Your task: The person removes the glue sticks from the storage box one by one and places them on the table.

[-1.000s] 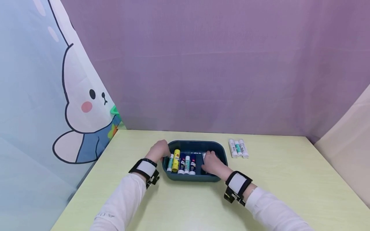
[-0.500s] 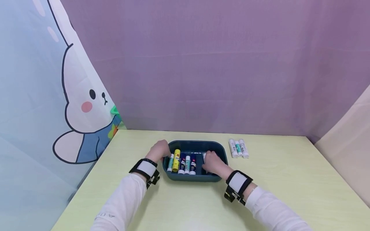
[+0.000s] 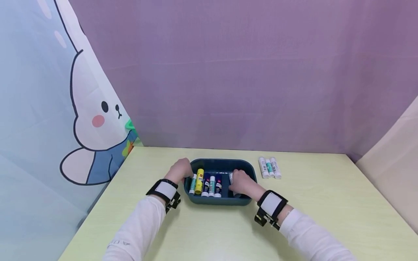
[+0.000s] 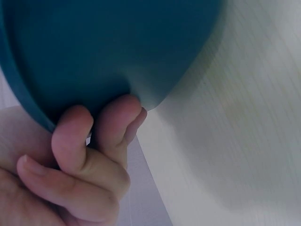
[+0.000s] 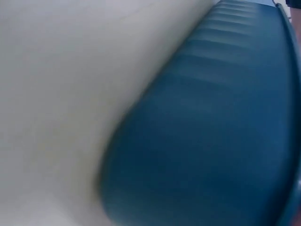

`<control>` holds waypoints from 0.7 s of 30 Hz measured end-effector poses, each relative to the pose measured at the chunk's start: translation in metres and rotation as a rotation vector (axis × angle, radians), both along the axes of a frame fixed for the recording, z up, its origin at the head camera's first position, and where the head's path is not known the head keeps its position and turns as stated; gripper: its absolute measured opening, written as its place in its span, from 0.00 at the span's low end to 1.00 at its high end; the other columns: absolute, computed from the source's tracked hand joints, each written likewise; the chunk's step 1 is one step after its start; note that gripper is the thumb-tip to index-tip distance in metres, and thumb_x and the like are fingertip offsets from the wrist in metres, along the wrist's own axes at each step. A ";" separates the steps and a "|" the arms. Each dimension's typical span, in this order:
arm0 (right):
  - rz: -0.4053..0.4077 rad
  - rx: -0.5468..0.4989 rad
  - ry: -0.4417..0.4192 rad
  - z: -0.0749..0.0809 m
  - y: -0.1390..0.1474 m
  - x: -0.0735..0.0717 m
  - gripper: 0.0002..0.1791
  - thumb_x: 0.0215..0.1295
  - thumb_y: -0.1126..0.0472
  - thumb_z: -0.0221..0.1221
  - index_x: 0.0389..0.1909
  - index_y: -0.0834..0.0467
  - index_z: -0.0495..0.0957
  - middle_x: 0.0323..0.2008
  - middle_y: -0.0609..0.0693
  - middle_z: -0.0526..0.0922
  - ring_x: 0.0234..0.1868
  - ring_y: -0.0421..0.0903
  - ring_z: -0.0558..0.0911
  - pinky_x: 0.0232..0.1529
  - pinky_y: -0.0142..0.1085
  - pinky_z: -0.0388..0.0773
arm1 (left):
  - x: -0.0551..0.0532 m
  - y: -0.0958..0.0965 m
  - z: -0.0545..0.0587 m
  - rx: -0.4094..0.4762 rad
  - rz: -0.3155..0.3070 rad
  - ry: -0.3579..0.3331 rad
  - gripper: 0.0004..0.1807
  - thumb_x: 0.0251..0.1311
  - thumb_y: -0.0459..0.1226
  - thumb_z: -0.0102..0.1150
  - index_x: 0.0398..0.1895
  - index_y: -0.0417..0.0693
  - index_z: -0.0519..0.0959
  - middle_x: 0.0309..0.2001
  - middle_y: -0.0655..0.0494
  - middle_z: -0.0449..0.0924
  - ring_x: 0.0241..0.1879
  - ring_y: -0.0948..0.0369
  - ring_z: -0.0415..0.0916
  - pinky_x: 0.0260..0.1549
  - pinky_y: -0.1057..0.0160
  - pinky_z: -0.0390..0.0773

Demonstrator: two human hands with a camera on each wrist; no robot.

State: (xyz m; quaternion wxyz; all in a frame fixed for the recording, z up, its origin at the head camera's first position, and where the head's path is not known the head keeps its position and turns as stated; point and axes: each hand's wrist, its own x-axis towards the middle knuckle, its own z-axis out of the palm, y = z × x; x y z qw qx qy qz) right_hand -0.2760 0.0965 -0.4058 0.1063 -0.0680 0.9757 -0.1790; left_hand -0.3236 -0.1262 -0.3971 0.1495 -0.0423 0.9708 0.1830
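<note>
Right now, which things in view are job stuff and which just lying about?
Job, likely:
tray, gripped by left hand
end stick, in right hand
five other sticks inside
three similar sticks outside

Just backdrop:
purple cloth
rabbit-print cloth

Tray and three tubes on pale table

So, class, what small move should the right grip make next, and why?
Probably the right grip should slide its stick left: five sticks lie side by side in the tray, a gap separates them from it, and the left grip holds the tray's left end, which may steady it.
</note>
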 end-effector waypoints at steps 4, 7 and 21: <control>-0.006 -0.014 -0.042 0.013 -0.001 0.001 0.28 0.57 0.59 0.64 0.52 0.71 0.68 0.35 0.60 0.74 0.25 0.46 0.79 0.23 0.36 0.80 | 0.002 -0.001 0.001 -0.021 -0.021 0.008 0.19 0.54 0.36 0.65 0.45 0.33 0.76 0.30 0.46 0.79 0.14 0.60 0.77 0.14 0.67 0.76; -0.003 -0.034 -0.060 0.024 0.001 0.002 0.26 0.57 0.60 0.64 0.51 0.70 0.68 0.31 0.58 0.74 0.20 0.46 0.79 0.18 0.35 0.79 | 0.002 -0.001 0.002 -0.025 -0.033 0.012 0.18 0.54 0.36 0.65 0.44 0.33 0.77 0.27 0.47 0.78 0.14 0.61 0.77 0.15 0.67 0.76; 0.108 -0.079 0.054 0.088 0.031 0.001 0.20 0.55 0.63 0.61 0.45 0.69 0.69 0.27 0.56 0.76 0.16 0.44 0.79 0.15 0.34 0.78 | 0.003 -0.001 0.003 -0.013 -0.025 0.008 0.18 0.54 0.36 0.65 0.44 0.34 0.76 0.29 0.47 0.78 0.15 0.60 0.77 0.14 0.67 0.76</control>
